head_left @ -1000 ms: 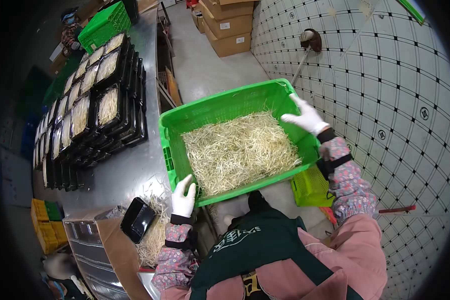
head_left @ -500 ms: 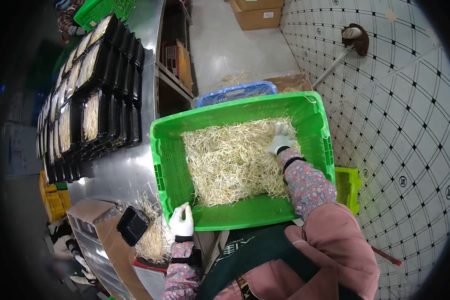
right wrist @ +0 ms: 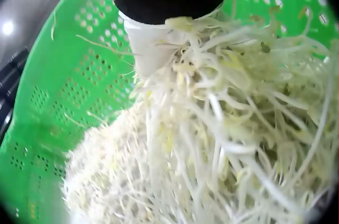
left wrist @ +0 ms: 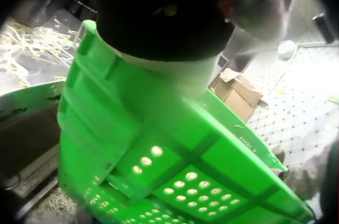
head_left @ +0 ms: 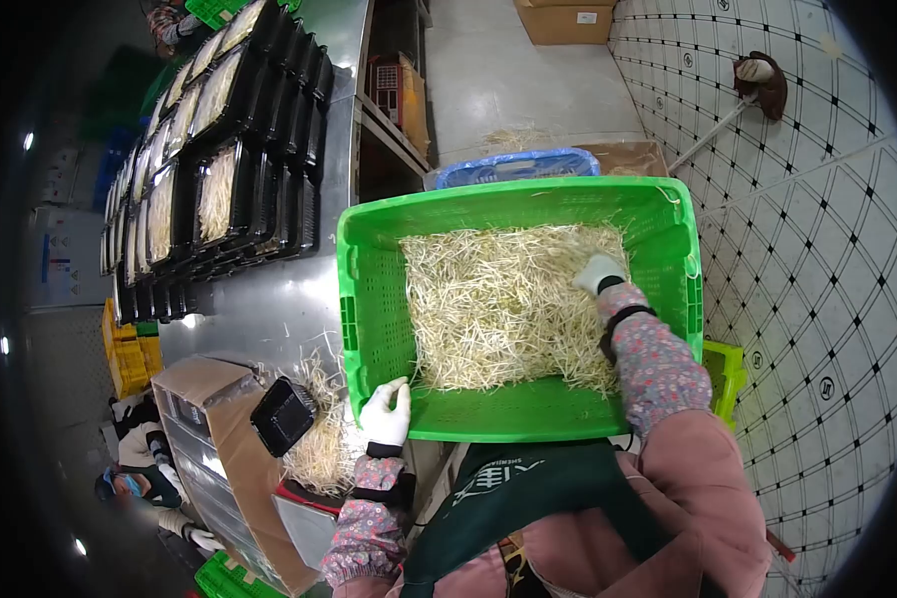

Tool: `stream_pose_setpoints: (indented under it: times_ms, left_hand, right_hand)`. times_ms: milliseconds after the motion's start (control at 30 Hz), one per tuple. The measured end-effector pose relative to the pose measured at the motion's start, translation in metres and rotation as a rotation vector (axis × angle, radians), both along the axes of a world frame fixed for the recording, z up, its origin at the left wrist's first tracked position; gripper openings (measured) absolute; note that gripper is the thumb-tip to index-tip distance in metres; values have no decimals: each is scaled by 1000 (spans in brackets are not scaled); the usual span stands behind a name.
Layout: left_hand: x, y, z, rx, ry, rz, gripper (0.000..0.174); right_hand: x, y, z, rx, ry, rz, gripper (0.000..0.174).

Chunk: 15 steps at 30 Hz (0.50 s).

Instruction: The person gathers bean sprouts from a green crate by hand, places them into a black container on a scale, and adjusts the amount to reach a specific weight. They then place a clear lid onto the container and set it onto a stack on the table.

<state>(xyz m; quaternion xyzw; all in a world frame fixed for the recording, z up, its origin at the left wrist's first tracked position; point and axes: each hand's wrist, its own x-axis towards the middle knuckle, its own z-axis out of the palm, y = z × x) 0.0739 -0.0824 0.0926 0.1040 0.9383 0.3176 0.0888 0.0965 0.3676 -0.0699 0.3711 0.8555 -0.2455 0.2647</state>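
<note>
A large green crate (head_left: 528, 414) holds a wide heap of pale bean sprouts (head_left: 488, 309). At its near left corner the left hand (head_left: 386, 412), white-gloved, grips the rim. The left wrist view shows that glove (left wrist: 185, 75) against the crate's perforated wall (left wrist: 159, 123), its fingertips hidden. Toward the heap's right side, the gloved right hand (head_left: 601, 271) is in the sprouts, a blurred clump beside it. From the right wrist, loose sprouts (right wrist: 212, 128) cover the fingers of the right hand (right wrist: 148, 49), so their curl is hidden; the crate wall (right wrist: 69, 70) rises behind.
Stacked black trays of sprouts (head_left: 219, 189) stand on the metal table (head_left: 269, 299) at left. Nearer are an empty black tray (head_left: 284, 417), spilled sprouts (head_left: 324, 453) and a cardboard box (head_left: 244, 458). A blue basket (head_left: 518, 166) lies beyond the crate; a person (head_left: 154, 483) is at lower left.
The right hand has left the crate's right rim and moved into the sprouts. The left hand keeps its place at the near left corner. The crate sits farther right in view.
</note>
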Motion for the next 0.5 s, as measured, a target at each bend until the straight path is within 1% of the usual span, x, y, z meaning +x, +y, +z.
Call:
stream_pose_setpoints:
  times_ms: [33, 67, 100, 133, 167, 200, 233, 300, 367, 400, 433, 467, 500]
  left_hand:
    - [-3, -2, -1, -7, -37, -26, 15]
    - [-8, -8, -11, 102, -187, -1, 17]
    - [-12, -13, -20, 215, -340, 28, 20]
    - [-20, -7, -15, 354, -483, 52, 24]
    - [-31, 1, -12, 492, -626, 74, 28]
    - [-43, 12, -8, 548, -739, 63, 36]
    - [-51, 28, -3, 600, -774, 63, 38]
    - [-67, 53, -12, 661, -855, 57, 46]
    - [-83, 70, -53, 699, -958, 151, 61]
    - [-90, 79, -73, 599, -992, 229, 79]
    - [-94, 87, -81, 519, -1005, 315, 86]
    - [-105, 83, -106, 404, -1011, 343, 87]
    - [-114, 79, -129, 287, -1015, 372, 87]
  right_hand:
    - [5, 10, 8, -116, 96, -82, 69]
    - [8, 22, 17, -227, 190, -161, 72]
    - [6, 33, 25, -413, 250, -260, 64]
    - [6, 32, 53, -544, 481, -317, 63]
    - [5, 32, 73, -574, 582, -349, 64]
    - [2, 25, 102, -690, 676, -357, 67]
    - [-6, 12, 127, -808, 772, -364, 70]
    - [-24, -24, 145, -1009, 827, -305, 90]
    - [-38, -77, 161, -1074, 730, -253, 109]
    - [-40, -92, 136, -760, 644, -53, 113]
    - [-44, -101, 105, -443, 543, 138, 119]
    - [-44, -99, 97, -423, 470, 133, 117]
    - [-44, -89, 85, -426, 465, 129, 117]
